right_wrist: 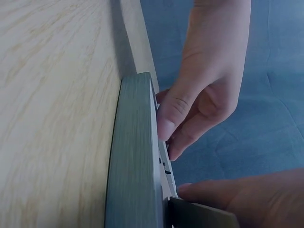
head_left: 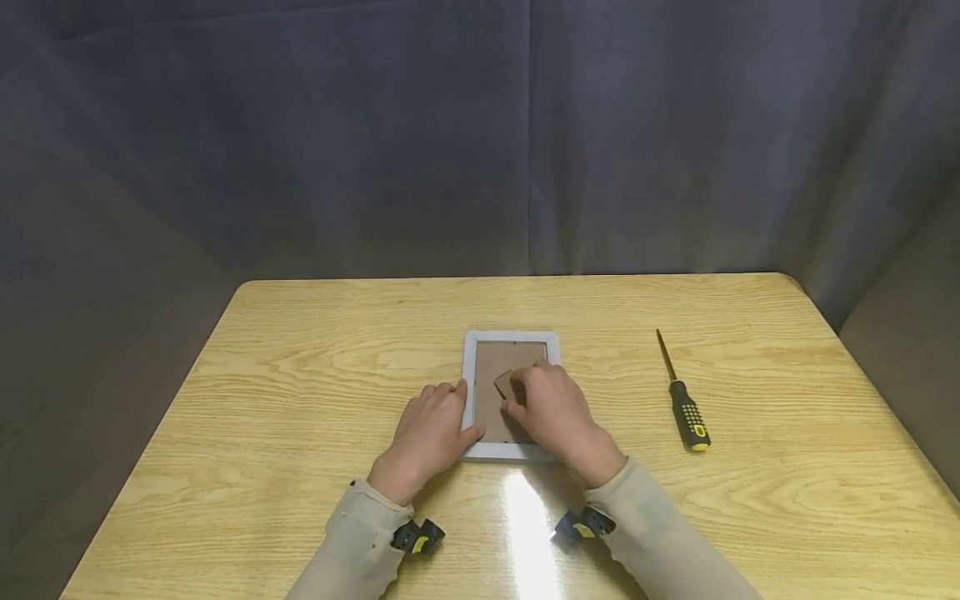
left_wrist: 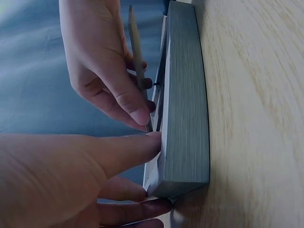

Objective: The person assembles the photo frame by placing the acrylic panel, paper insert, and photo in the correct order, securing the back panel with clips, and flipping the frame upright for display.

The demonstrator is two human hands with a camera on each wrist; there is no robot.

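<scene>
A picture frame [head_left: 504, 452] with a pale grey rim lies back side up on the table, its brown backing board [head_left: 489, 417] showing. My left hand [head_left: 429, 427] holds the frame's left side near the lower corner, thumb over the rim and fingers along the outer edge. Over the backing, my right hand [head_left: 557, 410] pinches a thin brown flap [left_wrist: 137, 52], which stands raised at an angle. It looks like the frame's stand; whether it joins the board is hidden by the fingers. Small dark tabs [right_wrist: 167, 172] show along the rim's inner edge.
To the right of the frame, a screwdriver [head_left: 688, 417] with a black and yellow handle lies on the wooden table [head_left: 315, 375], its shaft pointing away. A dark grey curtain [head_left: 375, 150] hangs behind the table's far edge. Each wrist bears a small black camera.
</scene>
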